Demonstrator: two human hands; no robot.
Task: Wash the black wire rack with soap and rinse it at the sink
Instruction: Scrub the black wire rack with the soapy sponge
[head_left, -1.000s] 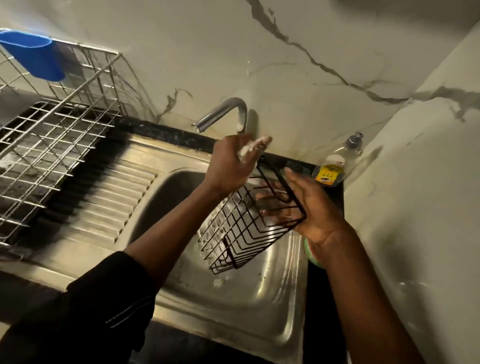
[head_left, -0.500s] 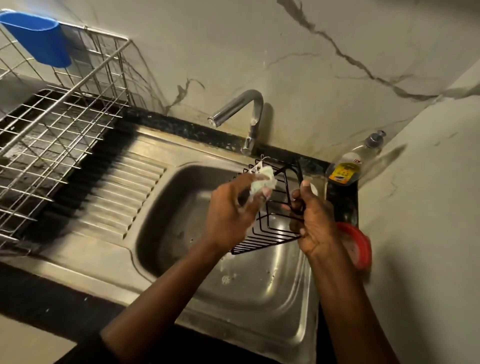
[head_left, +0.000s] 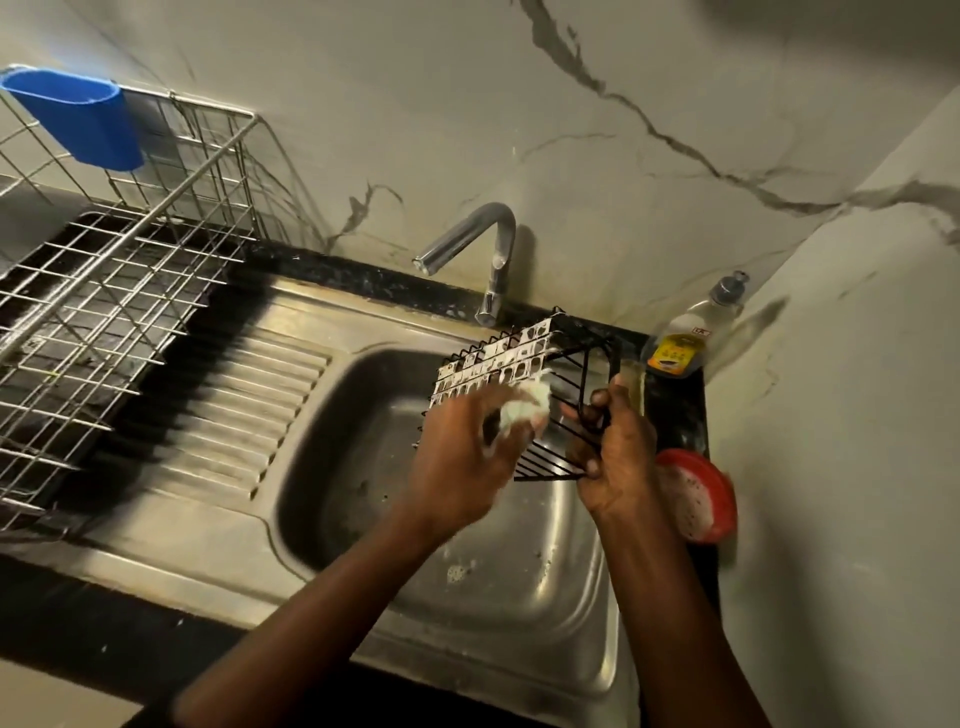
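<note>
Above the open sink basin (head_left: 332, 467), right hand (head_left: 618, 457) grips the black wire rack (head_left: 545, 358); left hand (head_left: 462, 467) clutches a sponge (head_left: 524, 408).

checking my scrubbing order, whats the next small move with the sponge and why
Probably slide the sponge in the left hand down to the lower bars of the rack. Suds film its upper grid, while the bars near the right hand look bare and black. The tap shows no water, so rinsing likely comes later.

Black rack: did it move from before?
Yes. The black wire rack has tipped up and back toward the faucet; a second ago it hung lower into the sink.
</note>
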